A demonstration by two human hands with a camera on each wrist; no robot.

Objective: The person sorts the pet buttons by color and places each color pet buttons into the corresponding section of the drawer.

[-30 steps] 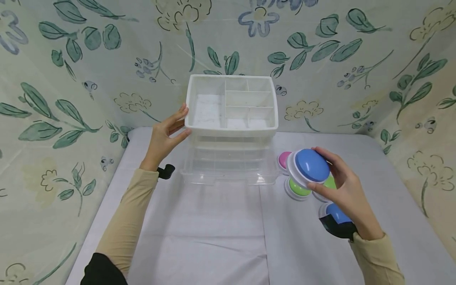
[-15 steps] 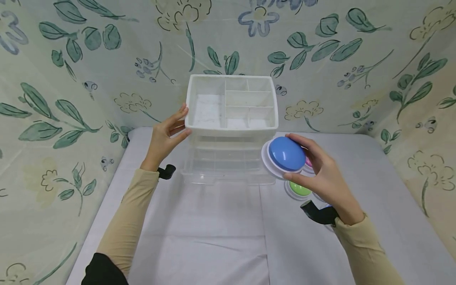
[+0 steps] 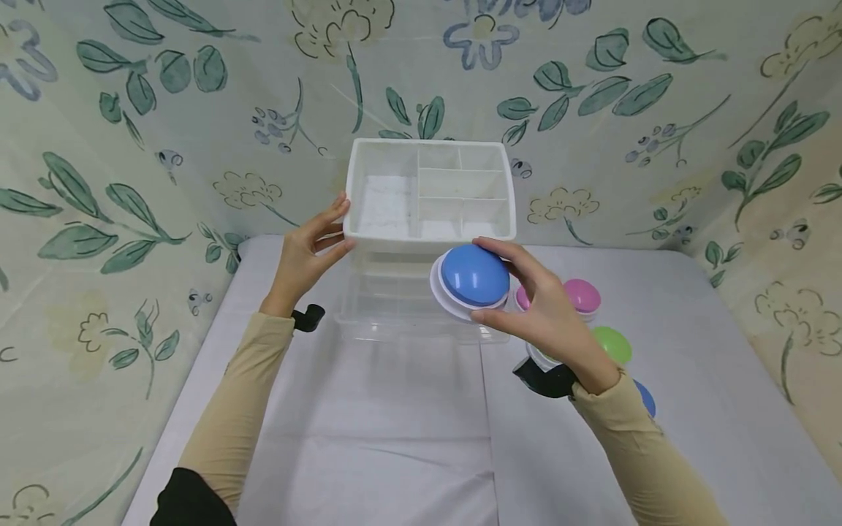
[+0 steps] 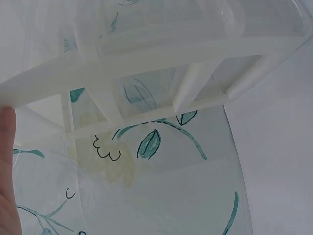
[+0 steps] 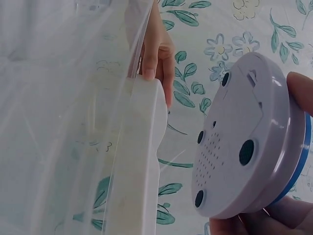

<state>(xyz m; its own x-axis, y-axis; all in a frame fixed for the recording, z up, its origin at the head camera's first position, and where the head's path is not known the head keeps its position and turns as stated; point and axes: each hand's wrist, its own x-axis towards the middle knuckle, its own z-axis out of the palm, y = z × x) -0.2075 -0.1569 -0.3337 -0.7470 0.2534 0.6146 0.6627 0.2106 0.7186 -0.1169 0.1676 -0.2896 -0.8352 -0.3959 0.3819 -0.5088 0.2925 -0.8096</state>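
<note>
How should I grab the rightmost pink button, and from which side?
Probably pinch the rightmost pink button by its round white base, from its right, after the right hand releases the held blue button. It sits dome-up, so the base's edge should hold better than the smooth curve, and the other pink button lies to its left.

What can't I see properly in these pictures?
Head view: the left pink button and left green button, mostly hidden by the right hand.
Head view: the other blue button, mostly behind the right sleeve.
Left wrist view: most of the left hand, cut off by the left edge.
Right wrist view: the held blue button, its top mostly behind its white base.
</note>
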